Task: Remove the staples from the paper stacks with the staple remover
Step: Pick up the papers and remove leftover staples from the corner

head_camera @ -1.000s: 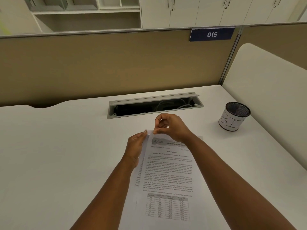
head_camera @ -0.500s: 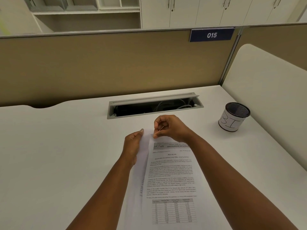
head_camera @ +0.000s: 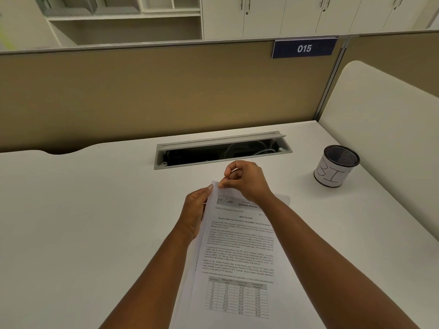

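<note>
Left hand grips the paper stack's left edge; right hand pinches its far-left corner on the surface.

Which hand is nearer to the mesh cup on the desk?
Right. The right hand pinches the paper stack's top corner, left of the mesh cup; the left hand is farther left.
</note>
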Demonstrator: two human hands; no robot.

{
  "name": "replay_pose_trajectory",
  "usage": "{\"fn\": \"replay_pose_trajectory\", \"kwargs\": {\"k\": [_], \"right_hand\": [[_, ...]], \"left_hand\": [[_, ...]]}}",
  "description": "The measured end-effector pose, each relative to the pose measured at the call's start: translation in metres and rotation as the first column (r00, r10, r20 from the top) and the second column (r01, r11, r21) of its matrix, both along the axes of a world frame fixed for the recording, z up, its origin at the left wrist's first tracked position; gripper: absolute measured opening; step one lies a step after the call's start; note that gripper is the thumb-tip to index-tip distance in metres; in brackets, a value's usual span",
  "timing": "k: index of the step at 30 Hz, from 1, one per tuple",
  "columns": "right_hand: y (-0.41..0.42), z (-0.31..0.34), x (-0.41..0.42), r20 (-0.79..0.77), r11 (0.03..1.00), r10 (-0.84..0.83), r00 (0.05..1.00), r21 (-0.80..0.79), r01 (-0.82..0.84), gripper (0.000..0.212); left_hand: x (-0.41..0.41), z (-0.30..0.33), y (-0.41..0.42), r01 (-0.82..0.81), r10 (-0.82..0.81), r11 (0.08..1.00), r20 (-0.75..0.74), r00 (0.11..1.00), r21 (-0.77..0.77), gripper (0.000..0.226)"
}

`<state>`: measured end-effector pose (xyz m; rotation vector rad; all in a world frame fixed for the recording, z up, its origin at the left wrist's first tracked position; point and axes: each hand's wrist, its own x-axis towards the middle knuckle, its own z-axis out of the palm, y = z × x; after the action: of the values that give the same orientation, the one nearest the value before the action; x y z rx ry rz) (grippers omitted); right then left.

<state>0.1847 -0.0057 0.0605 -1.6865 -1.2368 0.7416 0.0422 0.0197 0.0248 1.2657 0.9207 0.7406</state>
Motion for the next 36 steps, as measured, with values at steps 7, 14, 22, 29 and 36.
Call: {"fn": "replay_pose_trajectory", "kwargs": {"k": [7, 14, 22, 29, 36], "right_hand": [[0.002, -0.002, -0.001, 0.01, 1.0, -0.022, 1.0, -0.012, 0.022, 0.019], [0.004, -0.003, -0.002, 0.026, 0.999, -0.048, 0.998, 0.014, 0.048, 0.017], [0.007, -0.011, -0.003, 0.232, 1.0, -0.013, 0.973, 0.012, 0.011, 0.023], [0.007, -0.013, -0.007, 0.314, 0.998, -0.012, 0.949, 0.063, -0.008, 0.023], [0.004, -0.01, -0.009, 0.363, 0.997, -0.002, 0.932, 0.078, -0.028, 0.023]], "left_hand": [[0.002, 0.001, -0.002, 0.002, -0.002, 1.0, -0.023, 1.0, 0.01, 0.025], [0.003, 0.0, 0.0, 0.025, -0.023, 0.998, -0.045, 0.999, 0.056, 0.024], [0.001, -0.001, 0.001, 0.008, -0.005, 0.993, -0.031, 1.0, 0.116, 0.023], [0.002, -0.001, 0.001, -0.007, 0.008, 0.99, -0.007, 1.0, 0.144, 0.027], [0.002, -0.002, 0.002, -0.021, 0.022, 0.988, -0.007, 1.0, 0.153, 0.027]]}}
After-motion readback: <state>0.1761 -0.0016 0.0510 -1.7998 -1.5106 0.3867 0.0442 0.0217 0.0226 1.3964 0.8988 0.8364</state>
